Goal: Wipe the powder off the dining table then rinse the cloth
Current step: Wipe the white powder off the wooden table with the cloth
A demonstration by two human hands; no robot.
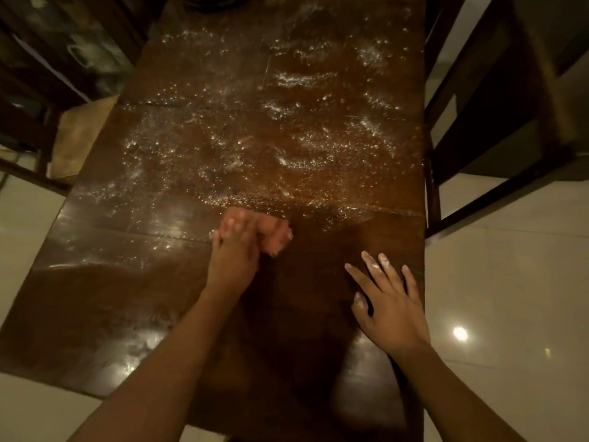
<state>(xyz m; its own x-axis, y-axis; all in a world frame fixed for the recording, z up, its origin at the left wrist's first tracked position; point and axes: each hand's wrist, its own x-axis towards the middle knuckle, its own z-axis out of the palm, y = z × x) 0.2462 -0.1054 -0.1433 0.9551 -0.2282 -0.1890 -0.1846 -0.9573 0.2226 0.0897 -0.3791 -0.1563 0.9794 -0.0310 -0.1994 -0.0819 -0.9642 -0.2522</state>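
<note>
Wiping step in hand: the left hand point(234, 250) presses a pink cloth point(274, 234) on the dining table point(105, 301).

The fingers are closed over the bunched cloth, near the table's middle toward the near edge; the right hand point(387, 301) lies flat and spread, holding nothing, by the right edge; white powder point(287, 135) covers the far half, so I judge the next strokes must reach forward; rinsing is not yet due; the cloth looks soft, crumpled, slightly blurred.

Left hand point(234, 250) presses blurred, seemingly pink cloth point(274, 232) on powdered table point(127, 298).
</note>
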